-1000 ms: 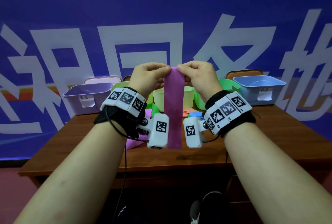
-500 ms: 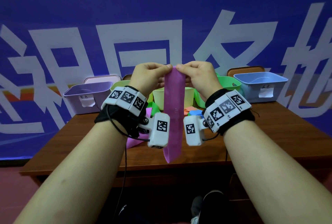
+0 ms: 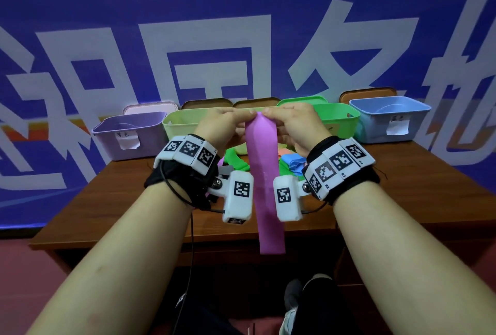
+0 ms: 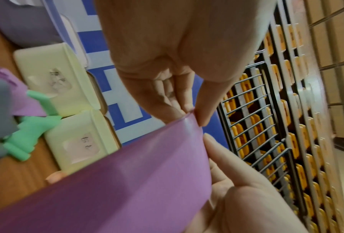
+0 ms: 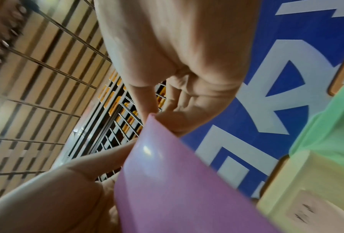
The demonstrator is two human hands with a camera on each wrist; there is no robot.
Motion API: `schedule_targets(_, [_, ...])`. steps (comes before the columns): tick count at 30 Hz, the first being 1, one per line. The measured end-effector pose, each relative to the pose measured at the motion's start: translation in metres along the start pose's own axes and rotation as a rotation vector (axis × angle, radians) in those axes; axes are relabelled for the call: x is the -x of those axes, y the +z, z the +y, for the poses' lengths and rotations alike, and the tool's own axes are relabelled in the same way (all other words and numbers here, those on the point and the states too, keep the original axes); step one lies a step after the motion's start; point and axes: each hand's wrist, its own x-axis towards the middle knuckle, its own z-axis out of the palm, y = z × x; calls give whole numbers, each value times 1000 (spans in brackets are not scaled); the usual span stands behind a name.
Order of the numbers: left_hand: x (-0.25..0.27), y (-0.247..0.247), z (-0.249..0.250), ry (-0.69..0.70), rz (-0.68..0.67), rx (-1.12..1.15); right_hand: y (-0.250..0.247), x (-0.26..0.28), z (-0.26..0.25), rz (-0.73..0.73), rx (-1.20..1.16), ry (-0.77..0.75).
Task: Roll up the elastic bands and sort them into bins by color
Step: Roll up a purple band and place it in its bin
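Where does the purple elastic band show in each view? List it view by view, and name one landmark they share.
Head: the purple elastic band hangs at centre, top end pinched by the left hand and the right hand.
Left wrist: purple elastic band fills the lower left.
Right wrist: purple elastic band fills the lower centre.
Shared landmark: the blue banner with white characters.

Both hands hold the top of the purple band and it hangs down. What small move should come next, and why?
Probably start rolling the top edge downward with the fingertips. The left hand and right hand pinch the top of the purple band, which hangs flat and unrolled; the purple bin waits at the far left.
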Motion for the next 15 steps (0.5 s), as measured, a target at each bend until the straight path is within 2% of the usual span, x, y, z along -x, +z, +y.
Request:
schedule_targets(7, [-50,1,-88,-232,46,-39,-7,-31,83,-6,-15,289])
schedule_targets(15, [-123,-5,-164,-373,14,-22,-15,-102,162,29,31,460])
